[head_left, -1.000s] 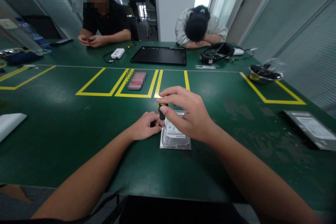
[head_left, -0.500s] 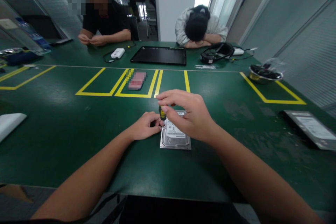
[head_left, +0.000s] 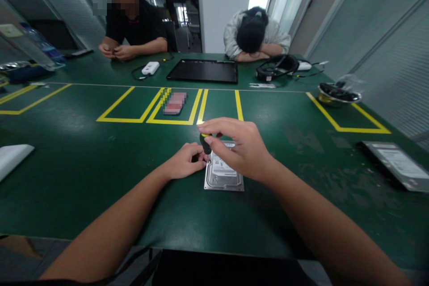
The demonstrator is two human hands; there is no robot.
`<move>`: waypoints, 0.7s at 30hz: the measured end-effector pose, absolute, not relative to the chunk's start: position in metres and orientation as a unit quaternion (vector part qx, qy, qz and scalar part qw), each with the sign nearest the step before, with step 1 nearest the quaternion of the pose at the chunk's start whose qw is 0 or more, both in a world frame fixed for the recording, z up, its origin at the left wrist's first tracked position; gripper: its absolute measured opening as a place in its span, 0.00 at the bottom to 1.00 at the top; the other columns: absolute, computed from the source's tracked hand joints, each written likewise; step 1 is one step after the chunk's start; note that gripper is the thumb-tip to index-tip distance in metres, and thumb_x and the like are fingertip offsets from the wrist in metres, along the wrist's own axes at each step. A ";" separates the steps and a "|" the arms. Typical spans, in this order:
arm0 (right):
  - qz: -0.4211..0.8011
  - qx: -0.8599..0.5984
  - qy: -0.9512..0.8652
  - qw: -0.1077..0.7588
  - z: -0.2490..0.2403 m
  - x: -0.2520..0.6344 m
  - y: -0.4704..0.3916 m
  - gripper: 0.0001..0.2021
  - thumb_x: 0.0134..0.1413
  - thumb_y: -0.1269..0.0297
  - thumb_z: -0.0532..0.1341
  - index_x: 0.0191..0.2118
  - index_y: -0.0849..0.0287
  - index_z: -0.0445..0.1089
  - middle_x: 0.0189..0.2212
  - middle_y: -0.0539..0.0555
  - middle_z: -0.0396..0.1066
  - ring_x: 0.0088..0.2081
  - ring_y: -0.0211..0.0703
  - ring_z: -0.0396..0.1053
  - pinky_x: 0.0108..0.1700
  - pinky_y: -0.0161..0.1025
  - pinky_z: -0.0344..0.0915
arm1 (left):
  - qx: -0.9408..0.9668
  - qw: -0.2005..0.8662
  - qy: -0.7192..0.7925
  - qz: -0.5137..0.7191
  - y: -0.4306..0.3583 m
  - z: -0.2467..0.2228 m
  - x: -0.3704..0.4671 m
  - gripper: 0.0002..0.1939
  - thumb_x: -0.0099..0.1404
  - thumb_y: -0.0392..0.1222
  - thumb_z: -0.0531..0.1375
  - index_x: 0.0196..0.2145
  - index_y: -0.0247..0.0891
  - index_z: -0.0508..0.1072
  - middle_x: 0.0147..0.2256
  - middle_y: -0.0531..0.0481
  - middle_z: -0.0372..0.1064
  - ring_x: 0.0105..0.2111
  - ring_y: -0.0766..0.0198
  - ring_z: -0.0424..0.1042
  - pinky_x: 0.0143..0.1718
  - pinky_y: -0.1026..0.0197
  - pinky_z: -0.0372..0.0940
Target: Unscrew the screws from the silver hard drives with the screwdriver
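A silver hard drive (head_left: 224, 182) with a white label lies flat on the green table in front of me. My right hand (head_left: 239, 145) reaches over it, thumb and fingers closed around the handle of a small black-and-yellow screwdriver (head_left: 205, 145). The screwdriver stands nearly upright above the drive's left edge; its tip is hidden. Beside that edge rests my left hand (head_left: 187, 160), its fingers curled and the fingertips against the drive, close below the screwdriver handle.
A second drive (head_left: 398, 163) lies at the right, below a metal bowl (head_left: 338, 94) of dark items. Farther back are a dark flat screen (head_left: 203, 70), a pixelated phone-like object (head_left: 174, 103) and a black headset (head_left: 278, 68). Two people sit across the table.
The screwdriver handle has turned and leans slightly more to the left, with my right fingers shifting along with it. My left hand and the hard drive stay in place.
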State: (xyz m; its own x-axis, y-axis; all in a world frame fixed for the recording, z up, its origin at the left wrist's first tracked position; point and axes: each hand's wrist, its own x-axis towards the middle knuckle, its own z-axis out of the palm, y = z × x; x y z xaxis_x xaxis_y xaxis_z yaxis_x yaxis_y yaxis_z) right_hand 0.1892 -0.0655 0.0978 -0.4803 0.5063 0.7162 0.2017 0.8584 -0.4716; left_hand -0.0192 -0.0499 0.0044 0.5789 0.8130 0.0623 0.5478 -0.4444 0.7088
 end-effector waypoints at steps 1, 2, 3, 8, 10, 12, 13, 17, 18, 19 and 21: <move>0.160 -0.214 -0.845 0.463 0.098 0.189 -0.065 0.07 0.60 0.69 0.58 0.41 0.59 0.73 0.41 0.54 0.78 0.45 0.40 0.75 0.49 0.40 0.70 | 0.824 0.330 0.414 0.202 -0.050 0.005 -0.019 0.05 0.59 0.40 0.58 0.28 0.36 0.68 0.27 0.54 0.67 0.30 0.64 0.66 0.36 0.60 0.61; 0.152 -0.221 -0.845 0.462 0.098 0.189 -0.065 0.06 0.60 0.68 0.60 0.40 0.59 0.73 0.39 0.54 0.78 0.43 0.40 0.74 0.47 0.40 0.70 | 0.823 0.331 0.416 0.201 -0.050 0.006 -0.018 0.06 0.59 0.40 0.59 0.27 0.36 0.67 0.27 0.54 0.66 0.30 0.65 0.65 0.36 0.60 0.61; 0.142 -0.229 -0.844 0.463 0.098 0.189 -0.064 0.05 0.58 0.66 0.62 0.39 0.59 0.74 0.37 0.53 0.77 0.41 0.40 0.73 0.45 0.39 0.70 | 0.822 0.333 0.417 0.200 -0.050 0.006 -0.018 0.06 0.59 0.39 0.59 0.26 0.36 0.66 0.27 0.54 0.66 0.30 0.65 0.65 0.36 0.61 0.61; 0.128 -0.235 -0.836 0.479 0.098 0.190 -0.064 0.05 0.58 0.67 0.61 0.38 0.60 0.75 0.40 0.57 0.76 0.44 0.41 0.73 0.46 0.41 0.70 | 0.822 0.333 0.417 0.198 -0.051 0.007 -0.018 0.05 0.59 0.40 0.58 0.30 0.36 0.69 0.27 0.54 0.66 0.31 0.64 0.66 0.36 0.61 0.61; 0.142 -0.217 -0.839 0.478 0.097 0.190 -0.064 0.08 0.59 0.71 0.58 0.40 0.60 0.74 0.45 0.57 0.77 0.48 0.41 0.73 0.50 0.42 0.69 | 0.825 0.326 0.416 0.199 -0.051 0.006 -0.018 0.05 0.59 0.40 0.58 0.30 0.36 0.70 0.27 0.54 0.66 0.31 0.64 0.65 0.36 0.61 0.61; 0.151 -0.206 -0.845 0.471 0.097 0.189 -0.064 0.09 0.60 0.72 0.58 0.42 0.61 0.74 0.44 0.57 0.77 0.48 0.40 0.74 0.51 0.41 0.69 | 0.826 0.320 0.416 0.203 -0.050 0.006 -0.018 0.05 0.59 0.41 0.58 0.29 0.36 0.69 0.27 0.54 0.66 0.30 0.64 0.65 0.35 0.61 0.60; 0.150 -0.205 -0.847 0.467 0.097 0.189 -0.064 0.08 0.60 0.72 0.59 0.42 0.62 0.74 0.43 0.56 0.78 0.47 0.40 0.74 0.50 0.40 0.69 | 0.826 0.320 0.417 0.203 -0.050 0.006 -0.018 0.06 0.59 0.41 0.58 0.28 0.36 0.68 0.26 0.54 0.66 0.30 0.64 0.65 0.35 0.61 0.60; 0.118 -0.239 -0.843 0.467 0.098 0.189 -0.063 0.06 0.56 0.66 0.65 0.38 0.63 0.75 0.35 0.55 0.75 0.39 0.40 0.72 0.42 0.38 0.70 | 0.824 0.327 0.419 0.198 -0.051 0.006 -0.018 0.06 0.60 0.41 0.58 0.28 0.36 0.68 0.26 0.54 0.65 0.30 0.65 0.65 0.34 0.62 0.60; 0.113 -0.245 -0.841 0.469 0.098 0.190 -0.063 0.07 0.56 0.65 0.65 0.38 0.63 0.75 0.34 0.55 0.74 0.39 0.41 0.72 0.41 0.39 0.69 | 0.824 0.329 0.418 0.196 -0.051 0.006 -0.018 0.06 0.60 0.41 0.58 0.28 0.36 0.68 0.27 0.54 0.65 0.30 0.64 0.65 0.35 0.62 0.60; 0.113 -0.245 -0.839 0.472 0.098 0.190 -0.063 0.07 0.56 0.65 0.65 0.37 0.63 0.75 0.34 0.56 0.74 0.39 0.41 0.72 0.41 0.39 0.69 | 0.824 0.331 0.416 0.195 -0.050 0.006 -0.018 0.06 0.60 0.41 0.58 0.29 0.36 0.68 0.27 0.53 0.66 0.31 0.64 0.65 0.35 0.61 0.61; 0.122 -0.230 -0.839 0.477 0.098 0.190 -0.064 0.06 0.58 0.67 0.62 0.39 0.63 0.75 0.38 0.57 0.76 0.42 0.41 0.73 0.45 0.40 0.70 | 0.825 0.335 0.411 0.195 -0.050 0.006 -0.018 0.05 0.60 0.40 0.58 0.31 0.36 0.70 0.28 0.53 0.67 0.32 0.63 0.66 0.36 0.61 0.61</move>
State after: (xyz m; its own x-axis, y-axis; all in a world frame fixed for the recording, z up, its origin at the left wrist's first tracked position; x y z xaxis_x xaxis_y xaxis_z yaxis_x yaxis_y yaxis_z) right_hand 0.1900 -0.0640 0.0985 -0.4386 0.5025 0.7451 0.2699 0.8645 -0.4241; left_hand -0.0185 -0.0502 0.0055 0.5867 0.8085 0.0463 0.5478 -0.4383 0.7126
